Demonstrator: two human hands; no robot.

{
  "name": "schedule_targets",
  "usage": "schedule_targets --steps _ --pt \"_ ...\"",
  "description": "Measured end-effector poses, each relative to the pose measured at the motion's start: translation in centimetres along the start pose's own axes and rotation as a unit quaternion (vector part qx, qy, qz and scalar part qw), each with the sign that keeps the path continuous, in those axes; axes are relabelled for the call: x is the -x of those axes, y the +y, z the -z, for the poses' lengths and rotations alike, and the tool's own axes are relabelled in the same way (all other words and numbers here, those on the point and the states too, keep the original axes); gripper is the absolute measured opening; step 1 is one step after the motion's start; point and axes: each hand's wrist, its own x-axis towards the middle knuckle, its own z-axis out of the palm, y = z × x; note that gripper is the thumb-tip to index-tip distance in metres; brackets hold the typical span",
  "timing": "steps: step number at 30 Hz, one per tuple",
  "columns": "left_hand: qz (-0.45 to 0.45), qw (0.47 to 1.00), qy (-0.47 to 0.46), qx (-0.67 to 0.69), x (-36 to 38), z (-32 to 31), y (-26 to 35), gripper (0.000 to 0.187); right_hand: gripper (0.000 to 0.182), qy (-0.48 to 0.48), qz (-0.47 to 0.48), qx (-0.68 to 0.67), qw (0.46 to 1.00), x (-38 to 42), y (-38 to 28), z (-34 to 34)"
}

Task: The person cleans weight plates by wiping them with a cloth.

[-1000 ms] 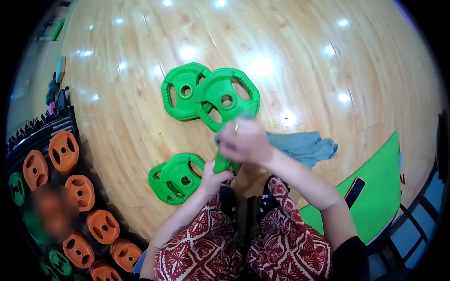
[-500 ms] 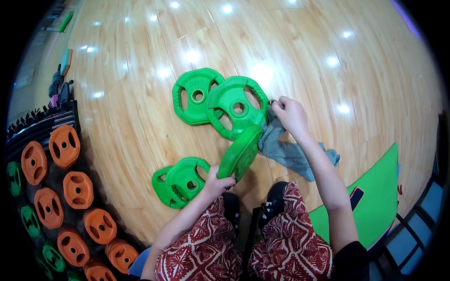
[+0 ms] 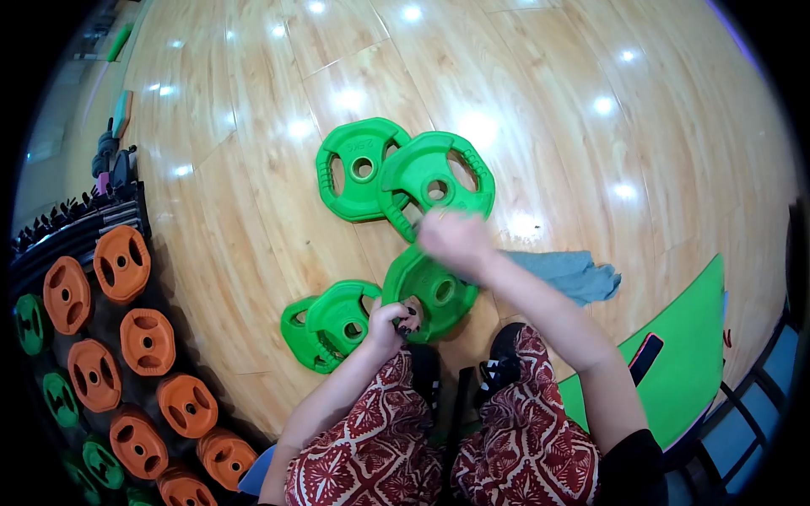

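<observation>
My left hand grips the rim of a green weight plate through its side opening, and the plate's face is turned up toward me. Over the plate's upper right edge, my right hand is closed and blurred, with a grey-blue cloth trailing from it to the right across the floor. Beyond it, one green plate overlaps another green plate. Two more overlapping green plates lie left of my left hand.
Racked orange plates and green ones stand at the left. A green mat with a phone on it lies at the right, near chairs. My shoes are below the held plate.
The held plate has gone from nearly edge-on to facing me. My right hand has moved left and down toward it, and the cloth now stretches out behind the hand.
</observation>
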Motion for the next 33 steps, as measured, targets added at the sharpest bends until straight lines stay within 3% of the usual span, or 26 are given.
schedule_targets --steps 2,3,5,7,8,10,12,16,18,19,21,22,24,26,27,30,32,33 --pt "0.077 0.996 0.034 0.041 0.1 0.1 -0.5 0.009 0.019 0.075 -0.214 -0.108 0.968 0.1 4.0 -0.6" --pt "0.09 0.994 0.041 0.047 0.3 -0.3 -0.4 0.01 0.019 0.077 -0.217 -0.109 0.967 0.1 3.9 0.6" --pt "0.093 0.993 0.021 0.065 0.0 0.4 -1.0 0.011 0.02 0.087 -0.314 -0.264 0.908 -0.3 2.7 4.9" --pt "0.096 0.993 0.0 0.074 0.0 0.8 -1.3 0.012 0.014 0.125 -0.242 -0.301 0.914 0.3 -1.3 5.7" --pt "0.097 0.993 -0.004 0.063 0.0 0.7 -1.1 0.012 0.011 0.172 -0.105 -0.241 0.949 0.6 -3.2 5.4" --pt "0.112 0.99 0.07 0.058 0.3 0.1 -0.7 0.012 0.015 -0.046 0.062 -0.122 0.989 2.0 -5.3 3.4" --pt "0.117 0.989 0.06 0.066 0.2 0.5 -1.0 0.012 0.015 0.028 0.22 -0.122 0.967 3.9 -3.4 -0.9" --pt "0.109 0.991 0.013 0.077 0.2 0.4 -0.8 0.012 0.014 -0.008 0.236 -0.095 0.967 4.2 0.1 -0.3" --pt "0.108 0.991 0.016 0.083 0.1 0.4 -0.7 0.011 0.014 0.045 0.145 -0.073 0.986 4.3 1.3 -0.4" --pt "0.107 0.991 0.007 0.082 0.1 0.4 -0.7 0.011 0.014 0.045 0.145 -0.072 0.986 4.3 1.8 -0.3" --pt "0.107 0.991 -0.002 0.081 0.2 0.3 -0.7 0.011 0.016 0.099 -0.136 -0.123 0.978 4.3 2.5 -0.1" --pt "0.101 0.991 -0.006 0.083 0.2 0.1 -0.7 0.01 0.016 0.1 -0.137 -0.122 0.978 3.7 1.4 1.3" --pt "0.095 0.992 -0.009 0.086 0.4 -0.5 -0.5 0.01 0.018 0.183 -0.031 -0.195 0.963 2.7 -2.3 3.6" --pt "0.134 0.98 0.116 0.092 0.6 -1.1 -0.5 0.01 0.02 0.135 0.093 -0.198 0.966 2.8 -5.3 3.3" --pt "0.135 0.98 0.117 0.092 0.4 -0.8 -0.8 0.01 0.02 0.075 0.135 -0.161 0.975 3.2 -5.8 2.5" --pt "0.107 0.989 0.041 0.089 0.1 0.4 -1.2 0.009 0.018 0.071 0.201 -0.117 0.97 4.4 -2.1 -1.4" --pt "0.107 0.987 -0.027 0.115 0.0 0.3 -0.4 0.015 0.015 0.08 0.145 -0.048 0.985 4.8 -0.2 -1.4" --pt "0.108 0.986 -0.014 0.122 -0.1 0.4 -0.4 0.014 0.014 0.078 0.117 -0.023 0.99 5.1 1.1 -1.2"
